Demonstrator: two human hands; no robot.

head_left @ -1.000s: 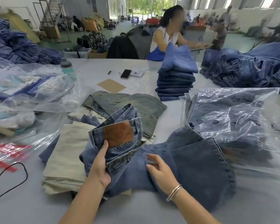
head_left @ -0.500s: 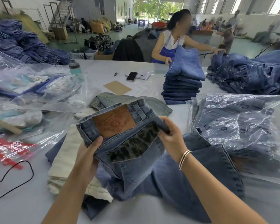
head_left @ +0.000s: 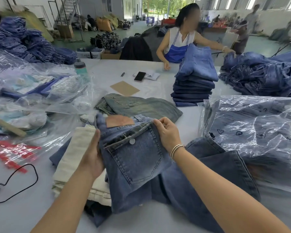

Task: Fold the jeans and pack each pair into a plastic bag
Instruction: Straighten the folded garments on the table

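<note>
On the right, a plastic bag (head_left: 252, 130) holds folded jeans (head_left: 238, 121).

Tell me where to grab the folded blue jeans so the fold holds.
Grip the blue jeans at the waistband end, one hand per side edge, as the left hand and right hand do. The layers stack there, and the legs trail loose toward you.

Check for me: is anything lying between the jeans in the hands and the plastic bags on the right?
Nothing separate blocks the way. Both hands, left and right, grip the blue jeans at the waist. Only the jeans' own legs spread across the table toward the plastic bags, their hem lying against the bags' near edge.
</note>
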